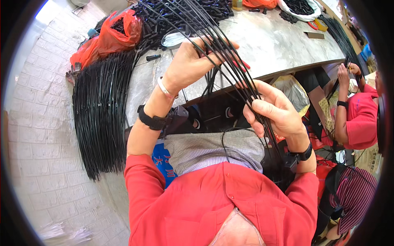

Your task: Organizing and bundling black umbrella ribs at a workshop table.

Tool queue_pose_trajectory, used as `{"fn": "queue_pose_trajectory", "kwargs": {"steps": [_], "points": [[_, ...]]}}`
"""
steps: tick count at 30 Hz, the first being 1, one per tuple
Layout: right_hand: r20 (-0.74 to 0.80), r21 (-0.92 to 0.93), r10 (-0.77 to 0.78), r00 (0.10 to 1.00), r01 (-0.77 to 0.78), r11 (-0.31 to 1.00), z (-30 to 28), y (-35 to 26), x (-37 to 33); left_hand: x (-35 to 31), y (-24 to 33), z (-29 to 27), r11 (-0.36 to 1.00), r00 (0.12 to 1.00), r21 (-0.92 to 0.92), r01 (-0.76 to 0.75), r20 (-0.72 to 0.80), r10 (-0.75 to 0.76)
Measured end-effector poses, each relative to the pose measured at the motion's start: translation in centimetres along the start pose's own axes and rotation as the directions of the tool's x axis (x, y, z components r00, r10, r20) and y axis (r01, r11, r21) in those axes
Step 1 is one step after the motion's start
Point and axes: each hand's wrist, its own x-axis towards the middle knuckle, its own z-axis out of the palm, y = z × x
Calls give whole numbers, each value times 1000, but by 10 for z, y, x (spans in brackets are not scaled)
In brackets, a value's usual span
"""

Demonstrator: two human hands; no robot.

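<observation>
Left hand, right hand: fingers of both grasping a loose bundle of thin black rods, slanting 11-to-5 o'clock past the grey marbled worktop. Two-point hold probably keeps lengths aligned.

Thin black rods — loose bundle held aslant, splayed upward.

Black rods: far ends cut off by top edge.

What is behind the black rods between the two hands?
Behind the black rods, part of the table and a small red item show. The rods cover some of that item, so its kind cannot be told.
</observation>
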Motion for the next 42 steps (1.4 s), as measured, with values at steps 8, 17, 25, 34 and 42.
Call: {"fn": "queue_pose_trajectory", "kwargs": {"steps": [8, 17, 25, 34, 42], "points": [[-23, 18, 49, 999, -48, 999, -7, 5, -7, -1, 15, 13, 997, 998, -53, -56, 38, 58], [15, 13, 98, 995, -98, 995, -6, 7, -3, -8, -1, 12, 997, 982, -37, -63, 176, 69], [43, 117, 9, 999, -14, 993, -4, -6, 4, -23, -29, 5, 963, 942, -214, 164, 323, -89], [86, 92, -25, 996, 17, 996, -5, -4, 15, -20, -74, -25, 927, 971, 355, -118, 238, 33], [130, -139, 199, 971, -181, 974, -60, 98, 89, -9, -183, -94, 196, 986, 967, -165, 168, 1]]}}
